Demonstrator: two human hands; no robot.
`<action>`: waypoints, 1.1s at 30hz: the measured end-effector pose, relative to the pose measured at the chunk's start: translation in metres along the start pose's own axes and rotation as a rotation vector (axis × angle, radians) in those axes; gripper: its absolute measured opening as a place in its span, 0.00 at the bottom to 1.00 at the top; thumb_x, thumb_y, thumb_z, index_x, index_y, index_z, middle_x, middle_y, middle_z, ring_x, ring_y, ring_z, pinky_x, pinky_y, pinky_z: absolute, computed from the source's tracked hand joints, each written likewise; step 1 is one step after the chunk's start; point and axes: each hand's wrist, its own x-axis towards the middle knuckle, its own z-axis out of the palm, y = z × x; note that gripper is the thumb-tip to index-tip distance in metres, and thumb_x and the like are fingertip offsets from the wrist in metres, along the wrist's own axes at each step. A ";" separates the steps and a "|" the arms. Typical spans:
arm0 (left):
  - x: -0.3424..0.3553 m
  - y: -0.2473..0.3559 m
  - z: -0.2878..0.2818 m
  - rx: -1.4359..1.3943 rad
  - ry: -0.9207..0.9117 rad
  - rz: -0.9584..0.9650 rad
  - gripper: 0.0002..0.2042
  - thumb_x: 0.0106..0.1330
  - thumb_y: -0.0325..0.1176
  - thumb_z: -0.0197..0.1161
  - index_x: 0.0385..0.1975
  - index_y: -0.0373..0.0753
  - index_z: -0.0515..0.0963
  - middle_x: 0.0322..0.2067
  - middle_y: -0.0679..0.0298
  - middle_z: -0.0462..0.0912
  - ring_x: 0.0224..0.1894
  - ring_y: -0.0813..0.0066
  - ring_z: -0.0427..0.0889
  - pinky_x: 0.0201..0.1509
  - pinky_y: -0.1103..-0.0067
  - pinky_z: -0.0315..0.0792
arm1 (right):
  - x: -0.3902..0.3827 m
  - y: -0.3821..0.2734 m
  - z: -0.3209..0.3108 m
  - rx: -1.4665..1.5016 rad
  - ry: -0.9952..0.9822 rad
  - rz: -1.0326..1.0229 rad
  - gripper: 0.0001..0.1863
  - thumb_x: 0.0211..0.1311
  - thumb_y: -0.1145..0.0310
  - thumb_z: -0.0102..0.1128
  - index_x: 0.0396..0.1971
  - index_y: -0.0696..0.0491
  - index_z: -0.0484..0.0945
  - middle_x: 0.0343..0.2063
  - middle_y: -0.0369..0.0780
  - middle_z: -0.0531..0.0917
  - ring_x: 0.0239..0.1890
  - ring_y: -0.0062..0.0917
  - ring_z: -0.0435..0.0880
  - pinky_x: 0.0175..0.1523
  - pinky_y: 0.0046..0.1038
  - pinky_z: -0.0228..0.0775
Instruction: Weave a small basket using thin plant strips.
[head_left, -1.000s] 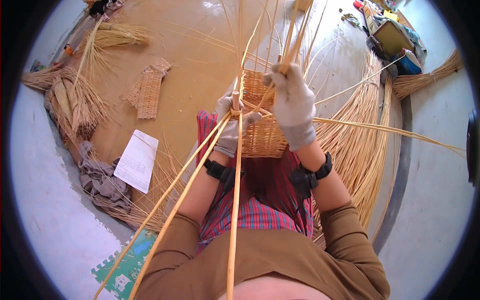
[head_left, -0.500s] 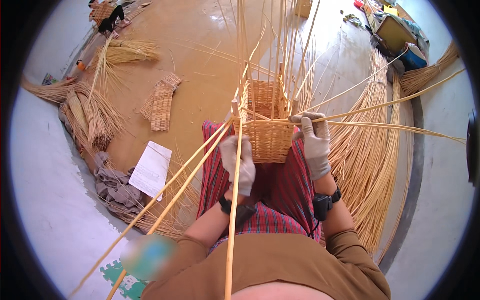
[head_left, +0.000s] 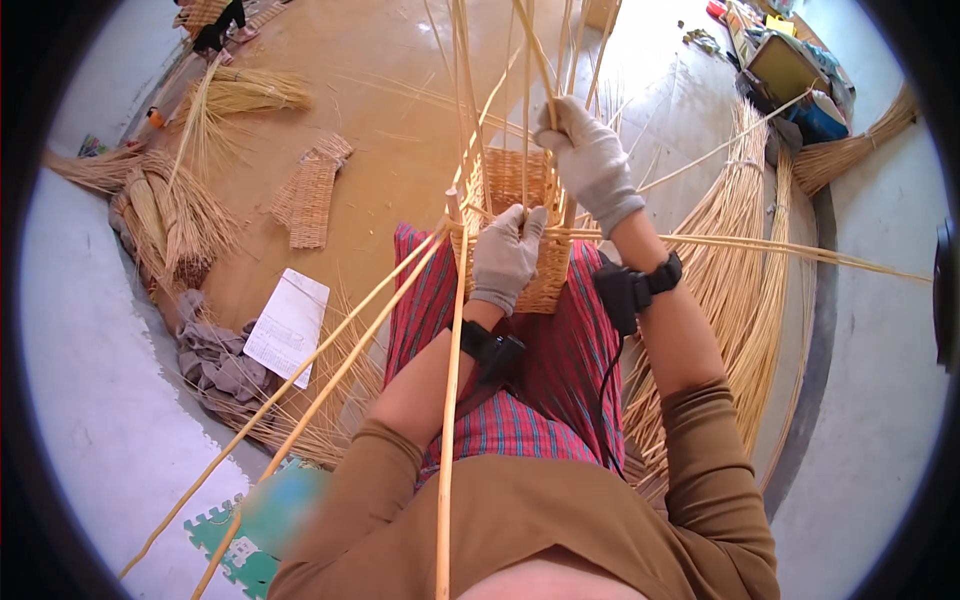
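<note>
On the person's lap sits a half-woven basket (head_left: 520, 235). Left hand (head_left: 505, 255) grips its near rim; right hand (head_left: 592, 160) pinches an upright cane (head_left: 535, 60) above it. Basket likely light but springy, canes stiff yet snappable; best held low near the weave. Its base is hidden.

Off to the left of the left hand, a white sheet of paper (head_left: 287, 325) lies on the tan floor beside a crumpled grey cloth (head_left: 215, 362), with a small woven mat (head_left: 310, 195) farther up. Beyond it sit tied straw bundles (head_left: 165, 210). Right of the right hand, a fan of loose reeds (head_left: 740, 270) spreads across the floor, a dark bag (head_left: 785, 70) beyond.
</note>
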 end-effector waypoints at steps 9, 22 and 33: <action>-0.008 0.030 -0.040 0.020 -0.194 -0.101 0.17 0.83 0.42 0.55 0.63 0.41 0.76 0.26 0.63 0.83 0.14 0.82 0.76 0.17 0.80 0.71 | -0.036 0.045 -0.061 -0.886 -0.288 0.303 0.13 0.68 0.58 0.67 0.45 0.50 0.83 0.41 0.42 0.89 0.46 0.40 0.88 0.54 0.38 0.78; -0.003 0.009 -0.021 0.829 -0.025 0.681 0.52 0.59 0.43 0.76 0.82 0.44 0.52 0.51 0.54 0.87 0.47 0.55 0.86 0.54 0.65 0.77 | -0.065 0.147 -0.085 -0.812 0.072 -0.349 0.20 0.66 0.52 0.70 0.57 0.38 0.84 0.51 0.45 0.85 0.55 0.40 0.83 0.72 0.45 0.64; 0.001 -0.005 -0.022 0.740 0.098 0.904 0.51 0.57 0.42 0.77 0.80 0.40 0.56 0.36 0.61 0.86 0.41 0.62 0.86 0.53 0.68 0.75 | -0.099 0.177 -0.053 -0.349 -0.003 -0.064 0.09 0.61 0.64 0.73 0.40 0.48 0.88 0.39 0.40 0.88 0.49 0.39 0.84 0.58 0.37 0.75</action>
